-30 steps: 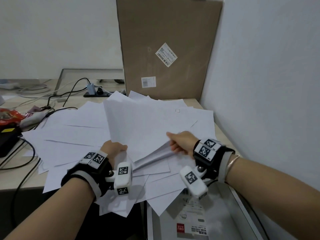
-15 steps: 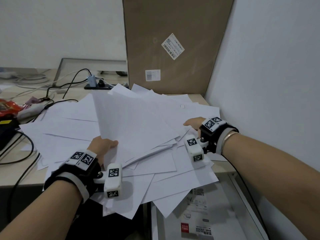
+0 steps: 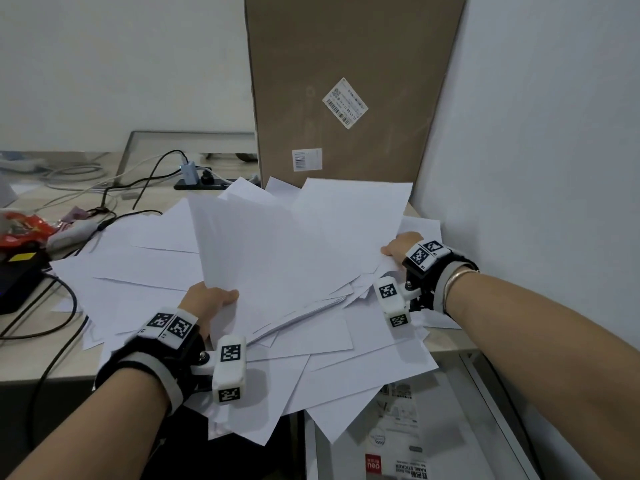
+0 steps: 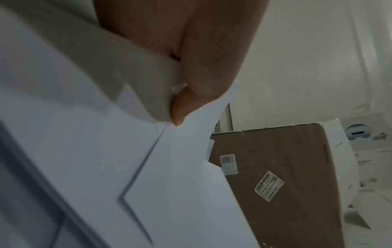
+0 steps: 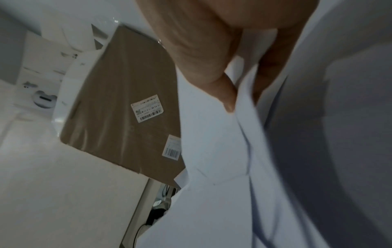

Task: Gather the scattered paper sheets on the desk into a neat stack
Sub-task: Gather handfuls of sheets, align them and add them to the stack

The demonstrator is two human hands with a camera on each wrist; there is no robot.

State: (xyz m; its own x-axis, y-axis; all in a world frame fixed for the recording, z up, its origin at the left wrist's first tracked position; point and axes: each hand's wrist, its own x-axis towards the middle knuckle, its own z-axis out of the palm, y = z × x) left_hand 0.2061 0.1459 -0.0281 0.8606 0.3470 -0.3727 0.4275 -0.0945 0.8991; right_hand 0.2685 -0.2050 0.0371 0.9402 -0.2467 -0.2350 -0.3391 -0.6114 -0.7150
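Observation:
Many white paper sheets (image 3: 145,265) lie scattered and overlapping across the desk (image 3: 31,358). A bundle of sheets (image 3: 277,258) is lifted and tilted above them. My left hand (image 3: 211,299) pinches the bundle's near left edge, thumb (image 4: 203,80) on top in the left wrist view. My right hand (image 3: 398,245) grips sheets (image 5: 212,151) at the right side near the wall, thumb (image 5: 224,94) pressed on the paper. The fingers of both hands are hidden under the sheets.
A tall brown cardboard box (image 3: 346,88) stands against the wall behind the papers. Cables (image 3: 138,181), a charger (image 3: 188,168), a red packet (image 3: 24,226) and a black device (image 3: 17,278) crowd the desk's left. A white box (image 3: 398,438) sits below the desk's front edge.
My right hand has moved from the bundle's near middle out to the right and farther back, taking hold of more sheets. The left hand keeps its hold on the lifted bundle.

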